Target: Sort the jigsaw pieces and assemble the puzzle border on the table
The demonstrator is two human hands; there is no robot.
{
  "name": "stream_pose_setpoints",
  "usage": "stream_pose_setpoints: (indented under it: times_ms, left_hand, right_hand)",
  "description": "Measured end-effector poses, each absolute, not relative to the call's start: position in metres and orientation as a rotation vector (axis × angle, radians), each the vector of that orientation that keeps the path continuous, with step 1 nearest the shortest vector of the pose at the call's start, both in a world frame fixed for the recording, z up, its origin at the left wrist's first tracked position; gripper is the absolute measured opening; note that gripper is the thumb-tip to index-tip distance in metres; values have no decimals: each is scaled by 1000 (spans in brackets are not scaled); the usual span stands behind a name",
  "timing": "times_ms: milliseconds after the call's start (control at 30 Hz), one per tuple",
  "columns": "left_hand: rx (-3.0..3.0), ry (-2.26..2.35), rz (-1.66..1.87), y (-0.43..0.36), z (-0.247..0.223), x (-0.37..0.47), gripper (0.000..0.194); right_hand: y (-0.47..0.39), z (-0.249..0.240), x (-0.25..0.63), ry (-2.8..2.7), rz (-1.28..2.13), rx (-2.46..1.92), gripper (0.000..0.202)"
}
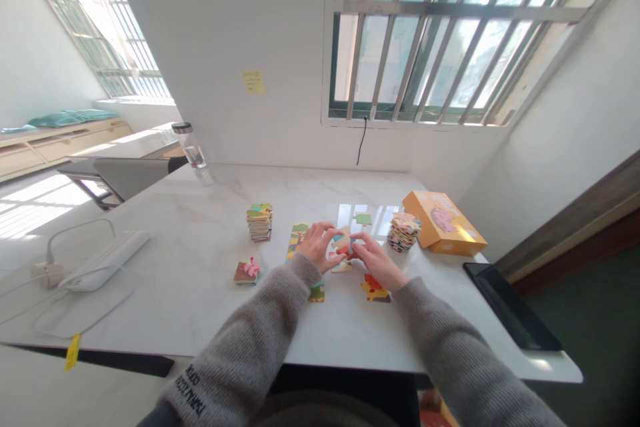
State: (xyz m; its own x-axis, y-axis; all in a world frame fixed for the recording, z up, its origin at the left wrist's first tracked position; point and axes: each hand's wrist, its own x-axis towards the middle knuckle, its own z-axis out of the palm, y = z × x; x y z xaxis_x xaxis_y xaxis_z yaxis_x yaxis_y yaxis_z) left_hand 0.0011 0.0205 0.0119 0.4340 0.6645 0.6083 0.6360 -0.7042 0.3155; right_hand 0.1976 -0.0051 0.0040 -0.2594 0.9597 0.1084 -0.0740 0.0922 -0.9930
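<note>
Both hands are over colourful puzzle pieces on the white table. My left hand (319, 245) rests on or just above joined pieces (296, 239), its fingers spread and curved to the right. My right hand (375, 259) pinches a small puzzle piece (352, 245) with blue and red on it, close to my left fingertips. Under and between the hands lie more pieces (342, 267), partly covered. A green piece (317, 291) shows below my left wrist. A red and yellow piece (375, 288) lies below my right hand, and a green piece (363, 219) lies beyond it.
A tall stack of pieces (259, 223) stands left, a second stack (404, 232) right beside an orange box (443, 221). Pink and brown pieces (247, 271) lie front left. A black tray (510, 307), a power strip (107, 260) with cables and a bottle (190, 145) are farther out.
</note>
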Motion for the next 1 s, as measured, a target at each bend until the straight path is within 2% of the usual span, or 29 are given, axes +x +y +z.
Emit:
stream_pose_setpoints:
  times_ms: [233, 400, 467, 800, 933, 1000]
  left_hand:
    - [2578, 1177, 1198, 22, 11, 0, 44]
    - [2520, 1121, 1198, 24, 10, -3, 44]
    - [2537, 1107, 1173, 24, 10, -3, 42]
    - [2555, 948, 1186, 24, 13, -5, 44]
    - [2417, 1384, 1276, 34, 14, -22, 50]
    - [2354, 1694, 1152, 40, 11, -33, 47]
  right_hand:
    - [-8, 5, 198, -1535, 1323, -983, 32]
    - [-4, 8, 206, -1874, 786, -1044, 42]
    - [-4, 9, 210, -1980, 639, -996, 40]
    - [-4, 8, 213, -2095, 523, -979, 32]
    - [2, 1, 218, -2073, 453, -1063, 28]
    - [4, -1, 219, -2067, 449, -1098, 25]
